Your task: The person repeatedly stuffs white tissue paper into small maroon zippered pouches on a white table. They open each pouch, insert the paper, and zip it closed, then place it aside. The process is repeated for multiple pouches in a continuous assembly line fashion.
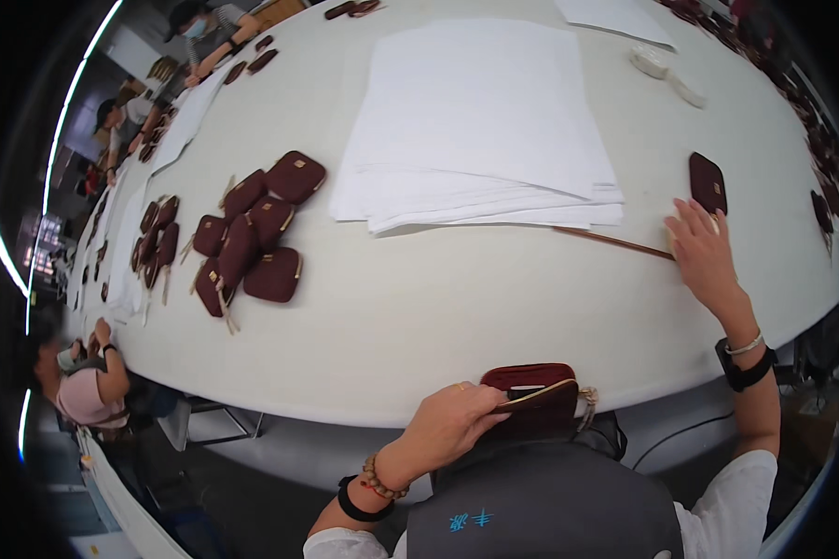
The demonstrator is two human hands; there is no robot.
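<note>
My left hand (452, 419) grips a dark red zip pouch (541, 405) at the table's near edge. The pouch's zip is undone, so its red lining shows, and a pale cord hangs at its right end. Out to the right, my right hand (702, 250) reaches over the table with its fingers stretched out. Its fingertips are at the lower edge of a closed maroon pouch (708, 184); whether they touch it is hard to tell. A thin brown stick (615, 242) runs from under the paper to beside this hand.
A stack of white paper sheets (475, 121) lies mid-table. Left of it is a heap of maroon pouches (242, 238), with a smaller group (158, 240) beyond. A tape roll (650, 62) lies far right. Several people (93, 382) sit along the left side.
</note>
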